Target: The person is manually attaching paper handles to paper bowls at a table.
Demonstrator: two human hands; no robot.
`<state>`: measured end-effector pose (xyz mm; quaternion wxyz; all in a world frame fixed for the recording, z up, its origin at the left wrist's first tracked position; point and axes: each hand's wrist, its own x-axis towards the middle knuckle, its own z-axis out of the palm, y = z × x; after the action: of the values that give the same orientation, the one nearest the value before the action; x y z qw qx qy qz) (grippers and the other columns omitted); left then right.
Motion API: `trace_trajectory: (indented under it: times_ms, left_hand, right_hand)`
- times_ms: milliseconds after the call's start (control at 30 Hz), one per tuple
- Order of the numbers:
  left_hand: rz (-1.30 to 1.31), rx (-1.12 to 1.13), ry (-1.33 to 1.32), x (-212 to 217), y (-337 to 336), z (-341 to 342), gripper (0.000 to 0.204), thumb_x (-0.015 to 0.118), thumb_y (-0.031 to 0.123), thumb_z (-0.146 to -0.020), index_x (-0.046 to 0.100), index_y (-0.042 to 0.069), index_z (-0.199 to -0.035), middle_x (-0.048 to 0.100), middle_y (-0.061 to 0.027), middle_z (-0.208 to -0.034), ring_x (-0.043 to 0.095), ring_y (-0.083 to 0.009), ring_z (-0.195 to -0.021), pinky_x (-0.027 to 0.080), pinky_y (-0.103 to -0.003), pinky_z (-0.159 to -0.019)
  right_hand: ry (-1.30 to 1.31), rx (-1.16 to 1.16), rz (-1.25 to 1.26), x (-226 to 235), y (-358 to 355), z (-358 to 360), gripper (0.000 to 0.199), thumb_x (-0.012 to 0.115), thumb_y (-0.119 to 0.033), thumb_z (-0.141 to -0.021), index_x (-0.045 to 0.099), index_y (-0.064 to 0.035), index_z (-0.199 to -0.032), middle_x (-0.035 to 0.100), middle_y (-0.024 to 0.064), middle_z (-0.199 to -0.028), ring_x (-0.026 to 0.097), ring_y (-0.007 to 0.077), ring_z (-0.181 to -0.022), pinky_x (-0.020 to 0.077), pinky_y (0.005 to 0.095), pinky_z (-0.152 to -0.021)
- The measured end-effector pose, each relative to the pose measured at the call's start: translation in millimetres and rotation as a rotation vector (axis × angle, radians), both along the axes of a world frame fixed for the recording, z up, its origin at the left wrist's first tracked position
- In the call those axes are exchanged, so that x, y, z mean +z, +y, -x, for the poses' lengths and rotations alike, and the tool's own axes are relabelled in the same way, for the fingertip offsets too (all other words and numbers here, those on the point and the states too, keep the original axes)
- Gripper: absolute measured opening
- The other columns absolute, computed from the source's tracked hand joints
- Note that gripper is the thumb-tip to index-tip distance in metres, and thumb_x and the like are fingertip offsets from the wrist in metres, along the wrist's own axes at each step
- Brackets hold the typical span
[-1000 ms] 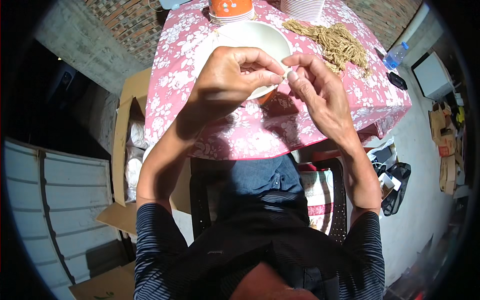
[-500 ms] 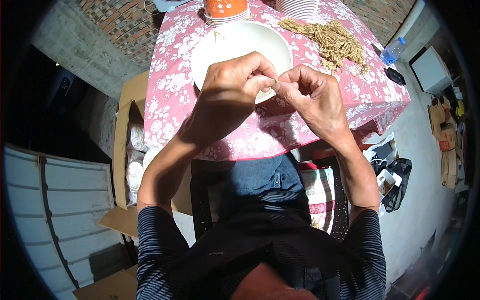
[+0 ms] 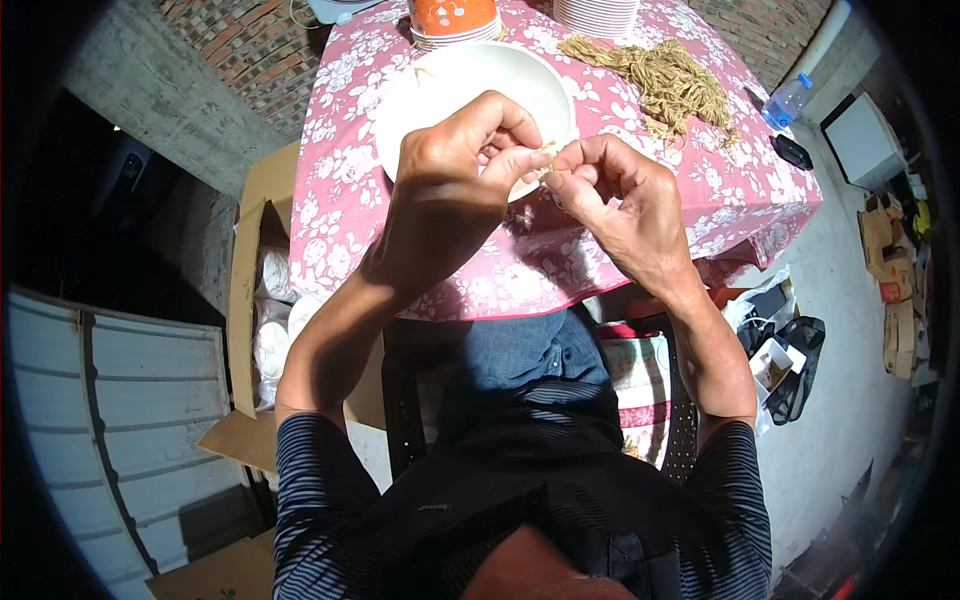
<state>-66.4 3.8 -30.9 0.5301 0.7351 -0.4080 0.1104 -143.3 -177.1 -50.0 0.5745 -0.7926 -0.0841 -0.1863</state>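
Over the near edge of a large white bowl (image 3: 520,75), my two hands meet at the fingertips. My left hand (image 3: 455,150) pinches a small pale, straw-coloured scrap (image 3: 548,150) between thumb and forefinger. The thumb and forefinger of my right hand (image 3: 632,200) close on the same scrap from the other side. Its kind is too small to make out, and the fingers hide part of it. One thin pale strand lies inside the bowl near its far left rim. To the right of the bowl is a loose heap of tan twisted cords (image 3: 675,85).
A pink floral tablecloth (image 3: 335,190) covers the table. Behind the bowl stand an orange tub (image 3: 455,18) and a stack of white dishes (image 3: 597,15). A water bottle (image 3: 787,102) and a black object (image 3: 791,152) sit at the right edge. An open carton (image 3: 243,300) stands left.
More of the pale scrap now shows between my fingertips. My left hand has shifted slightly up and left, and the bowl has moved a little left.
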Motion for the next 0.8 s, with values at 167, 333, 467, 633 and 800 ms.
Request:
trace_trajectory:
  times_ms: [167,333,467,633,800]
  left_hand:
    - [0.012,0.006,-0.048,-4,-3,0,0.008,0.074,0.005,-0.092,0.070,0.000,-0.096,0.072,-0.0100,-0.079,0.071,-0.0159,-0.069,0.056,-0.029,-0.062]
    - [-0.057,0.016,-0.198,-1,1,-2,0.009,0.072,0.001,-0.088,0.072,-0.001,-0.097,0.073,-0.0148,-0.084,0.074,-0.0221,-0.075,0.058,-0.031,-0.065]
    - [-0.210,-0.004,-0.408,0,7,-3,0.012,0.069,-0.003,-0.083,0.071,-0.002,-0.095,0.071,-0.0182,-0.090,0.073,-0.0261,-0.078,0.057,-0.035,-0.064]
    - [-0.345,-0.019,-0.284,8,9,-3,0.008,0.067,0.001,-0.085,0.070,-0.003,-0.092,0.069,-0.0187,-0.088,0.070,-0.0297,-0.074,0.055,-0.039,-0.065]
    - [-0.296,-0.157,0.021,22,13,-6,0.014,0.066,0.007,-0.091,0.069,-0.005,-0.095,0.069,-0.0169,-0.086,0.068,-0.0270,-0.076,0.054,-0.038,-0.071]
  right_hand:
    - [-0.036,0.000,-0.066,-1,5,-2,0.014,0.069,-0.007,-0.098,0.071,0.0067,-0.100,0.064,-0.0024,-0.071,0.055,0.0010,-0.064,0.0443,0.0202,-0.054]
    - [-0.071,-0.054,0.013,-2,3,-2,0.009,0.067,-0.004,-0.095,0.071,0.0046,-0.096,0.059,-0.0047,-0.069,0.051,0.0004,-0.063,0.0413,0.0190,-0.054]
    - [-0.110,-0.041,0.040,-4,2,-4,0.007,0.064,-0.002,-0.091,0.070,0.0026,-0.092,0.056,-0.0062,-0.069,0.048,-0.0002,-0.063,0.0381,0.0183,-0.054]
    - [-0.101,-0.020,0.007,-3,-1,-5,0.007,0.064,-0.002,-0.090,0.069,0.0025,-0.090,0.054,-0.0068,-0.069,0.047,0.0000,-0.065,0.0377,0.0189,-0.054]
    - [-0.066,-0.001,-0.037,2,2,-3,0.008,0.063,-0.002,-0.090,0.069,0.0027,-0.091,0.054,-0.0070,-0.070,0.047,0.0000,-0.066,0.0379,0.0190,-0.056]
